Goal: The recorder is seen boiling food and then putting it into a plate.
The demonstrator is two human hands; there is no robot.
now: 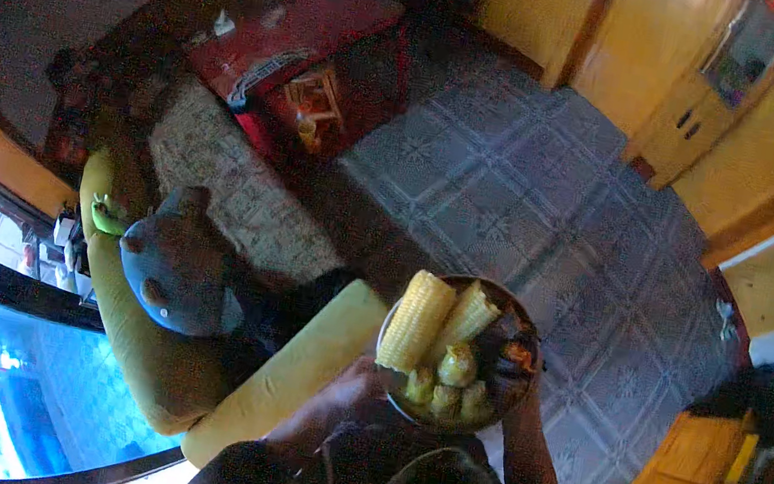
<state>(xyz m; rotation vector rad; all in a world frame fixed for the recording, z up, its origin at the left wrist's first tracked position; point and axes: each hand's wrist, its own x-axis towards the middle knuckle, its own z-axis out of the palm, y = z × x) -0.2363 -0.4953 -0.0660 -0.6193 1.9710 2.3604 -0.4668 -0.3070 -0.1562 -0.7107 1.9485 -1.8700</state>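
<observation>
In front of my chest I hold a round bowl (430,424) with both hands. Two pieces of corn on the cob (416,319) stand up at its left side. Several small, roundish yellow-green pieces of food (457,365) sit at the near side, and darker food with an orange-red bit (517,355) fills the right. My left hand (365,383) grips the bowl from the lower left, its fingers partly under the rim. My right hand (525,412) supports the right side; the bowl hides most of its fingers.
A yellow-green sofa (133,361) with a grey plush toy (181,270) lies left, below windows (46,378). Ahead stands a table with a red cover (328,35). Patterned tile floor (502,184) stretches to wooden doors (637,54). Wooden furniture (683,456) stands right.
</observation>
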